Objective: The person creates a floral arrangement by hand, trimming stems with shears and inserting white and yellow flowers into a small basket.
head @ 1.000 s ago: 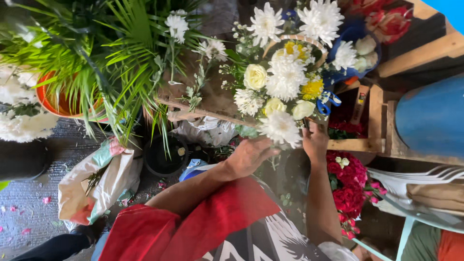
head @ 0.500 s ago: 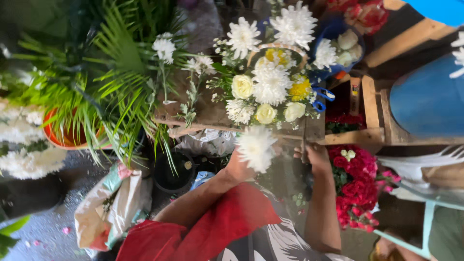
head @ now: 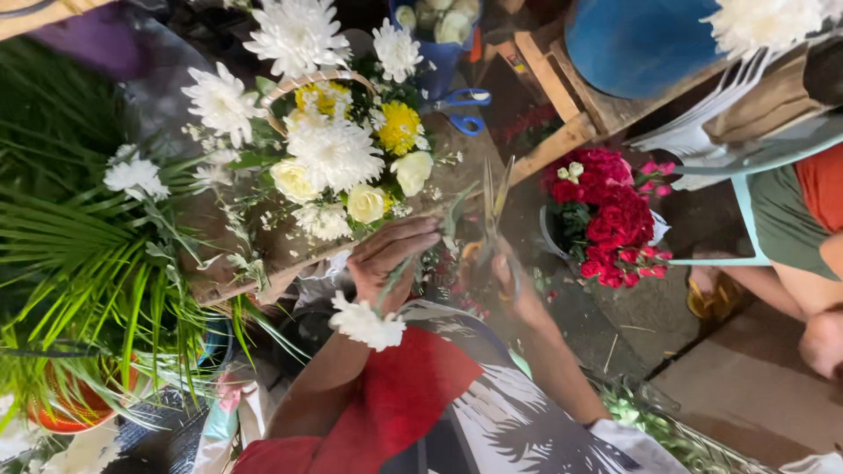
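My left hand (head: 392,255) grips the green stem of a white chrysanthemum (head: 365,323), whose head hangs down toward my red sleeve. My right hand (head: 515,283) holds a pair of scissors (head: 492,209), blades apart and pointing away from me, right beside the stem's upper end. Just beyond both hands, on a wooden board, sits a basket arrangement (head: 335,151) of white, cream and yellow flowers.
Green palm fronds (head: 88,254) and an orange pot (head: 61,412) fill the left. A bunch of red roses (head: 606,213) stands at the right, with blue-handled scissors (head: 463,110), a blue barrel (head: 641,39) and a wooden frame behind. Another person (head: 795,219) sits at the far right.
My left hand has drawn the white chrysanthemum back from the arrangement, its head now hanging toward me. My right hand has brought the scissors up to its stem. The view has swung left.
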